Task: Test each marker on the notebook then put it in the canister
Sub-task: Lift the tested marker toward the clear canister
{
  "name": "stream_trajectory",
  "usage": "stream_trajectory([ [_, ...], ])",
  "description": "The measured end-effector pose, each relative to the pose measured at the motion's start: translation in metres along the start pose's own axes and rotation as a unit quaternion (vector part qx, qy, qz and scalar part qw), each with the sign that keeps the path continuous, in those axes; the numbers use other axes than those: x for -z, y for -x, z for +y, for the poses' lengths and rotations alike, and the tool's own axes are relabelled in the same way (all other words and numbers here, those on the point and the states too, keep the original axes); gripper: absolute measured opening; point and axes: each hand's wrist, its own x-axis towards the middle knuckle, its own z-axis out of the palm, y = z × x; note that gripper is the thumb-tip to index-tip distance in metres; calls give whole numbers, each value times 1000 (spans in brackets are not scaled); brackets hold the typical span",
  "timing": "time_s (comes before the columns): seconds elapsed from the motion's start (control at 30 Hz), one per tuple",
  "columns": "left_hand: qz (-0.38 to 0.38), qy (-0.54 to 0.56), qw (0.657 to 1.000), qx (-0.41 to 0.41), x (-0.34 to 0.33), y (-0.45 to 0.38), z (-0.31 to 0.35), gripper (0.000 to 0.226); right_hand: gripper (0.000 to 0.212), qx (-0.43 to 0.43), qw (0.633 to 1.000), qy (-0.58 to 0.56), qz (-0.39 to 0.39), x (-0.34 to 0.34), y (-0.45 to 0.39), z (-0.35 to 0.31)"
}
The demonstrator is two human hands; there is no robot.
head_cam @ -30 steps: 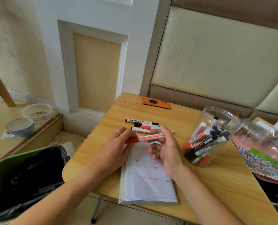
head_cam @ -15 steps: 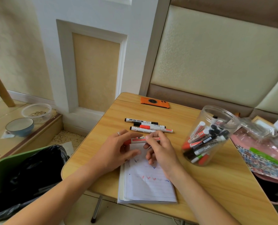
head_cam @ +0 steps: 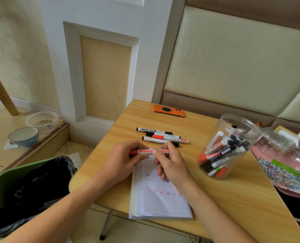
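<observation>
A red marker (head_cam: 146, 151) lies level between both hands, just above the top of the open notebook (head_cam: 159, 199). My left hand (head_cam: 123, 160) grips its red cap end. My right hand (head_cam: 170, 163) pinches the white barrel near the other end. The cap is on. The notebook page carries red and blue test ticks. Several loose markers (head_cam: 160, 137) lie on the table beyond my hands. A clear plastic canister (head_cam: 228, 146) leans to the right of my hands, holding several markers.
An orange phone (head_cam: 168, 111) lies at the table's far edge. A green bin with a black bag (head_cam: 23, 193) stands left of the wooden table (head_cam: 224, 199). Patterned paper and plastic clutter (head_cam: 286, 169) sit at the right. Bowls (head_cam: 24, 136) rest on the floor at left.
The red marker and both hands dipped toward the notebook half a second ago, then rose slightly again. My right fingers have shifted along the barrel; both hands still hold the capped marker.
</observation>
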Motion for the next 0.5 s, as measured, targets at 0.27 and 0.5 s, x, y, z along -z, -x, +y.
stream_trajectory([
  [0.27,6,-12,1000,-18,0,1,0,8,24,4,1000,13,-1,0,3,-2],
  [0.5,-7,-15,1000,3,-6,-1,-2,8,19,-19,1000,3,16,0,4,-7],
])
